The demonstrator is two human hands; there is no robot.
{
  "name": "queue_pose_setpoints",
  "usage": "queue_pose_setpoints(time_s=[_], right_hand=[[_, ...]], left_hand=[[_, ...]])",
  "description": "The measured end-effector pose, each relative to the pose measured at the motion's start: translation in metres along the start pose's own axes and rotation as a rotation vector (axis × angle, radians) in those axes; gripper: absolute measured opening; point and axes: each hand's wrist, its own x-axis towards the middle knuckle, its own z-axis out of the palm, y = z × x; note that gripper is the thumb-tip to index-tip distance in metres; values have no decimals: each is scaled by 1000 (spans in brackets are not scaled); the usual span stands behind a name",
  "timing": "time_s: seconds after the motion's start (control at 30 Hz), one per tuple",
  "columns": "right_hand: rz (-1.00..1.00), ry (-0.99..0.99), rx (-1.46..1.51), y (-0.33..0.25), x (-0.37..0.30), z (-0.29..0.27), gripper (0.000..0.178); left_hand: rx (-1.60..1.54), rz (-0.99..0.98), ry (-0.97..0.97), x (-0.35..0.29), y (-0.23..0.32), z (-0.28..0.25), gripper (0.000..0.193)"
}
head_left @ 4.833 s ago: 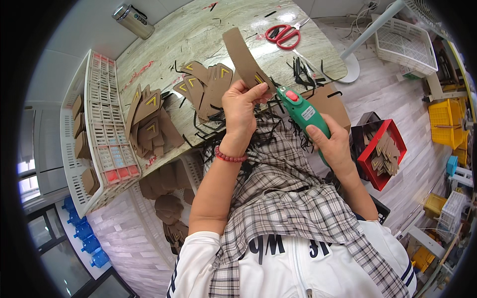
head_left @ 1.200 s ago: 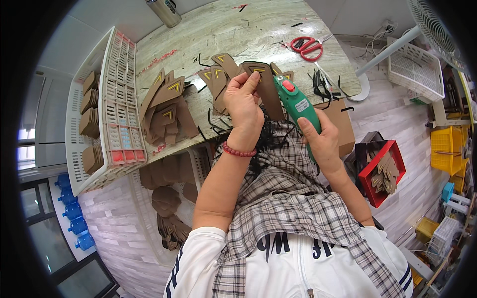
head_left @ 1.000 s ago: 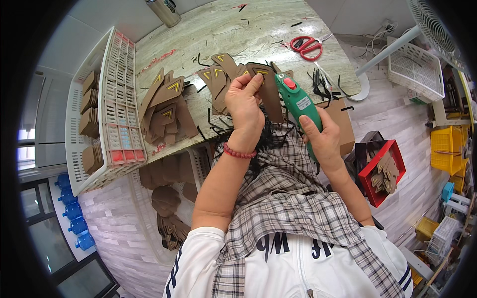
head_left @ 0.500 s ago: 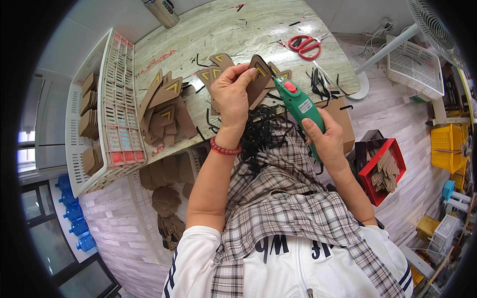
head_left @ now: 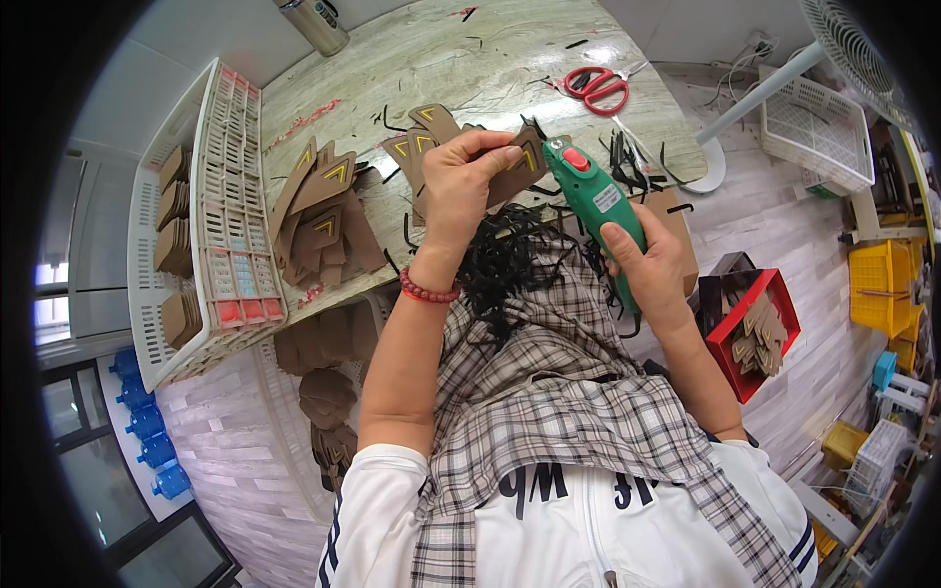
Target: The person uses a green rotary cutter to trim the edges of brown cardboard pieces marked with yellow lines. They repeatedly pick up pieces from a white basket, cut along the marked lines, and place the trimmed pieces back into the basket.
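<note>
My left hand (head_left: 459,186) pinches a flat brown piece (head_left: 514,180) with a yellow V mark, over the table's near edge. My right hand (head_left: 647,257) wraps round a green electric cutter (head_left: 600,204) with a red switch. Its head meets or nearly meets the piece's right edge, where a short black strip (head_left: 532,127) sticks up. Beyond my left hand lie more brown pieces (head_left: 429,120) with yellow marks. A larger heap of brown pieces (head_left: 325,211) lies to the left. Tangled black strips (head_left: 498,269) cover the lap of my checked apron (head_left: 549,343).
Red-handled scissors (head_left: 596,90) and black scraps (head_left: 627,162) lie on the table (head_left: 510,44). At left stands a white crate (head_left: 245,211) holding stacked brown pieces (head_left: 174,245). A steel flask (head_left: 316,24) stands far left. At right are a red box (head_left: 725,355) and a fan (head_left: 853,44).
The brown piece has shifted slightly right and turned against the cutter's head. A black strip now stands up at its corner. My left forearm has moved a little left.
</note>
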Motion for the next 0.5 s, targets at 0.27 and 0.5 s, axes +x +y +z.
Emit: queue_pose_setpoints(time_s=[0.27, 0.5], right_hand=[[47, -30, -73, 3, 6, -31, 34], [74, 69, -95, 11, 5, -42, 29]], left_hand=[[233, -77, -238, 16, 4, 6, 12], [1040, 128, 348, 72, -45, -28, 34]])
